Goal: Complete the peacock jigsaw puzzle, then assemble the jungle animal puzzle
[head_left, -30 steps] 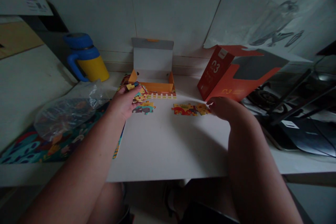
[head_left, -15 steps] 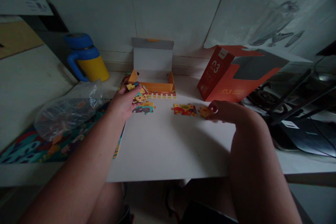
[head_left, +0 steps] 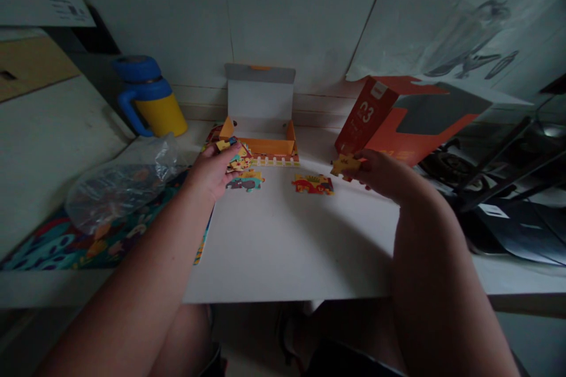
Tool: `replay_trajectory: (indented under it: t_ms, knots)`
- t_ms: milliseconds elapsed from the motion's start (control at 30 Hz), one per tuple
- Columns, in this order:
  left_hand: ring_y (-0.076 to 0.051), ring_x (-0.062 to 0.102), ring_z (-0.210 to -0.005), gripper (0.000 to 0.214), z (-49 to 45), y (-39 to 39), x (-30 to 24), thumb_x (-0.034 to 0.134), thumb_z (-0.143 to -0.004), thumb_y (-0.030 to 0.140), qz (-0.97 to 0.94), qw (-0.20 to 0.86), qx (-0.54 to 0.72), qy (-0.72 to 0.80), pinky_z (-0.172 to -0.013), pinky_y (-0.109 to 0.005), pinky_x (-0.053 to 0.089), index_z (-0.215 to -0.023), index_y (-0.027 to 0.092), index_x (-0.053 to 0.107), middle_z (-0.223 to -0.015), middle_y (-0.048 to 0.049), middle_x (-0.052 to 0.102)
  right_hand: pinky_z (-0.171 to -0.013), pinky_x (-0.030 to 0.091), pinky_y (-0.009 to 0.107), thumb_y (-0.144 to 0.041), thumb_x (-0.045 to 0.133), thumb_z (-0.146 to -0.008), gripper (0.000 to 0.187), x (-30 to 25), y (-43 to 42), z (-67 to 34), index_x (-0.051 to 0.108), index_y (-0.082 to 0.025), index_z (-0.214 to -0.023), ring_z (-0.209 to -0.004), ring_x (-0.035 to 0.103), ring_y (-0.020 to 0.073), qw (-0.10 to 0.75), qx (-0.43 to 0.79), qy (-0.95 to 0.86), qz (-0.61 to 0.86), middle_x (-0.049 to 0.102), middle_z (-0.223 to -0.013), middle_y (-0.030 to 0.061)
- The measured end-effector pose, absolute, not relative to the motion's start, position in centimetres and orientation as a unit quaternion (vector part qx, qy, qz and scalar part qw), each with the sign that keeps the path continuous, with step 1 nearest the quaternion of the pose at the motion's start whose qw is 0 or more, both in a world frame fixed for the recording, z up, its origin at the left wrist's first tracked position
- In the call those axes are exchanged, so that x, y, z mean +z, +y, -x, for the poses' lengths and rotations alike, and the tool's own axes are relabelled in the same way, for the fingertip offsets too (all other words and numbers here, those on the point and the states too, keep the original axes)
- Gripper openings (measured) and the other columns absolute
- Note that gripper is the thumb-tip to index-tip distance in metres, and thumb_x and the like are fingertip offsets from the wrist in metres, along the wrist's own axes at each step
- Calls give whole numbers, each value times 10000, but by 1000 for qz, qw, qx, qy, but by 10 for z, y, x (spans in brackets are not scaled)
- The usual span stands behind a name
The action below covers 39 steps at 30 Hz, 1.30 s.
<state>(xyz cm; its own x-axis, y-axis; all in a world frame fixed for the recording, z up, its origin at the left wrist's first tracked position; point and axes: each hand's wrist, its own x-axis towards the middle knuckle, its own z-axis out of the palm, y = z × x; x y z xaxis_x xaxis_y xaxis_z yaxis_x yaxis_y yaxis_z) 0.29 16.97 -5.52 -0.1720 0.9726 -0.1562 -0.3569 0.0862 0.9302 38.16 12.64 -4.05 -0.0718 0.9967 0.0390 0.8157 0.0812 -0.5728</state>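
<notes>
At the far left, a dark teal sheet printed with colourful figures (head_left: 99, 247) lies on a smooth white tabletop (head_left: 287, 253), partly covered by a crumpled clear plastic bag (head_left: 119, 191). Behind the bag stands a rounded jug with a yellow body and a blue top and handle (head_left: 161, 106).

The left hand (head_left: 212, 169) holds a small bunch of multicoloured cardboard jigsaw pieces (head_left: 241, 160), its thumb pressed over them in a narrow grip. Just below these, a flat teal, grey and yellow jigsaw section (head_left: 246, 182) lies on the tabletop, its left end near the fingers. Behind, an open orange cardboard box with a pale interior and raised lid (head_left: 260, 144) stands near the wall, a printed strip with a white fence pattern (head_left: 278, 161) showing along its front.

Further right, a flat red and yellow jigsaw section with knobbed edges (head_left: 312, 184) rests on the tabletop. Beside it, the right hand (head_left: 378, 175) pinches a yellow knobbed jigsaw piece (head_left: 344, 165) by its right side, apparently above the surface. Behind that hand, a large orange-red cardboard box with a grey panel (head_left: 371, 112) leans at an angle. At far right lies a dark flat object with a white label (head_left: 517, 238).
</notes>
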Motion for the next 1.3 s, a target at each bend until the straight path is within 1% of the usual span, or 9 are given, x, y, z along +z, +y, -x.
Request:
replay_trajectory:
  t_ms: [67,133,233,367,500,600,800,933,1300]
  knots:
    - [-235,763,-918,366,-4,169,-54,939,-719,244,-317,560,596,481,-793,-370,613,-1018,240,727,-1059,-48,790,-607,544,288,-282,739,-923,356,-45,129,-357,635,-189,-1251,-828,771,241,281,257,-685,621,822,-1036,118]
    - [-233,763,-914,320,-5,168,-53,919,-746,233,-314,562,595,481,-800,-373,611,-1002,238,727,-1051,-47,790,-564,494,283,-302,770,-927,463,-48,129,-325,581,-211,-1340,-732,749,226,294,283,-680,609,818,-934,72]
    - [-231,764,-911,294,-6,167,-51,906,-765,213,-308,566,595,480,-804,-373,613,-997,234,726,-1048,-50,792,-591,466,264,-277,778,-944,428,-52,124,-280,585,-230,-1322,-726,739,200,303,287,-692,590,805,-884,22]
    - [-231,762,-909,270,-6,167,-52,893,-785,199,-305,567,600,475,-807,-380,620,-998,229,729,-1033,-52,798,-640,438,274,-215,779,-942,387,-57,120,-249,606,-234,-1287,-726,711,184,256,213,-738,586,790,-875,-11]
    - [-239,764,-931,282,-5,168,-54,907,-773,217,-305,566,598,479,-831,-396,610,-999,245,740,-1065,-51,799,-699,457,305,-292,784,-962,272,-60,123,-251,651,-214,-1186,-804,702,220,218,126,-768,589,780,-974,45]
    - [-234,761,-930,305,-5,169,-54,912,-766,218,-310,567,598,475,-829,-397,605,-1019,250,744,-1086,-49,793,-846,514,362,-290,769,-976,225,-59,126,-264,682,-190,-1158,-972,699,275,208,73,-797,562,747,-1147,120]
    - [-235,761,-914,308,-5,168,-55,919,-773,228,-313,565,594,479,-851,-421,609,-1016,249,732,-1104,-60,783,-1056,505,486,-319,851,-925,377,-56,124,-283,694,-216,-1252,-1200,648,347,213,50,-848,484,731,-1274,132]
    - [-242,759,-935,320,-5,167,-54,919,-773,220,-316,566,590,481,-843,-413,614,-1030,252,730,-1103,-61,787,-1065,521,491,-364,912,-870,535,-59,121,-275,673,-191,-1317,-1241,644,355,175,96,-851,485,716,-1342,169]
    - [-232,763,-925,311,-5,168,-55,914,-780,214,-313,568,591,480,-823,-390,613,-1024,257,726,-1088,-48,793,-989,552,389,-287,828,-923,483,-66,123,-274,623,-188,-1350,-1122,705,287,194,132,-831,504,727,-1316,157]
